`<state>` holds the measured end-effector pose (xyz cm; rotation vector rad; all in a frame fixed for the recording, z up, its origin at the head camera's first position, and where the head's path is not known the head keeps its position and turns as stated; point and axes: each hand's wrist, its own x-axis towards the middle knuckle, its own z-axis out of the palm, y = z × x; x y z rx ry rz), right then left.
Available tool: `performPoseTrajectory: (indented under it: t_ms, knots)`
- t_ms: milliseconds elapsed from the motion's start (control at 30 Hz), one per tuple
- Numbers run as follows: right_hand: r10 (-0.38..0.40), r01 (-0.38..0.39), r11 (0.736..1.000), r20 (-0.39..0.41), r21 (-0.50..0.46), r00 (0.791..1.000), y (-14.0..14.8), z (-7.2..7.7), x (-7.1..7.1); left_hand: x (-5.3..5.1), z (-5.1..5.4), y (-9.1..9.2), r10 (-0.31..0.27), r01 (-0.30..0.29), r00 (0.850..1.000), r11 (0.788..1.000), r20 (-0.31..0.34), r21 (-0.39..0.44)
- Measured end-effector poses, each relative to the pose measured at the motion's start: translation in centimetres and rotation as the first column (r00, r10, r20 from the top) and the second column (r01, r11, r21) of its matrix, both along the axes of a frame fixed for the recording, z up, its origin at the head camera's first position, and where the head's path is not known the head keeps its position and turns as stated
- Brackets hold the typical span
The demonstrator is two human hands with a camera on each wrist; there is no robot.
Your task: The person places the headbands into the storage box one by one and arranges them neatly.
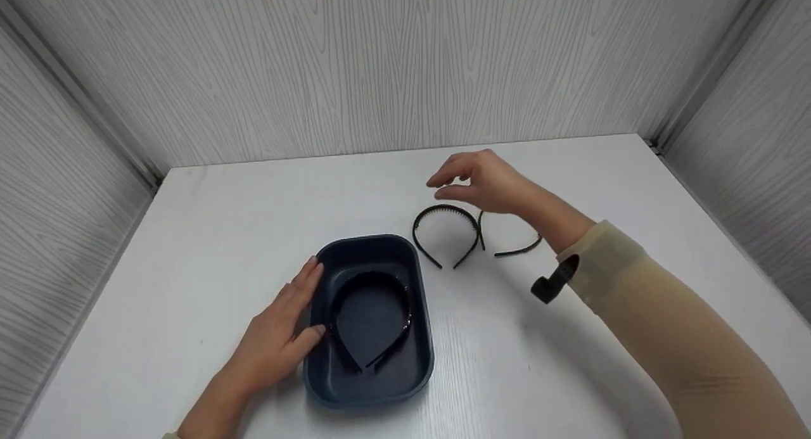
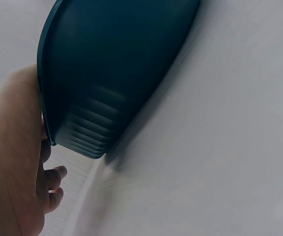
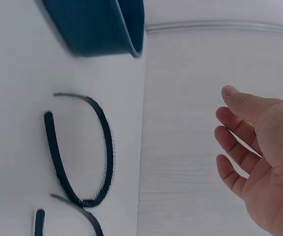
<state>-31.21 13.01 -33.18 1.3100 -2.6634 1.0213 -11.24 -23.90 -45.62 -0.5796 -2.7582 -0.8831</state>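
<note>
A dark blue tub (image 1: 370, 394) stands on the white table with dark headbands (image 1: 406, 299) lying inside it. My left hand (image 1: 275, 337) rests against the tub's left side, fingers and thumb at its rim; in the left wrist view the hand (image 2: 13, 162) is beside the tub wall (image 2: 116, 64). Above the table hovers my right hand (image 1: 485, 179), holding nothing, its fingers loosely bent. Below it lies a toothed headband (image 1: 445, 207), touching a second headband (image 1: 521, 251) partly hidden by the right hand and wrist. The right wrist view shows the hand (image 3: 269, 152) apart from the toothed headband (image 3: 109, 147).
Grey wood-patterned panels (image 1: 380, 65) stand behind the table (image 1: 253, 198) and at both sides. A dark strap (image 1: 556, 279) hangs from the right sleeve, above the table.
</note>
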Motion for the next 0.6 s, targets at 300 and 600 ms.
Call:
performPoseTrajectory:
  t_ms: [300,600]
  knots:
    - [-0.159,0.159,0.987,0.105,0.010,0.982,3.9,-0.6,-3.3,0.6,-0.1,-0.7,0.017,-0.017,1.000,1.000,-0.001,-0.005]
    - [-0.284,0.276,0.959,0.254,0.068,0.924,5.9,-3.9,-5.7,0.8,-0.2,-0.9,0.027,-0.027,1.000,1.000,0.007,-0.004]
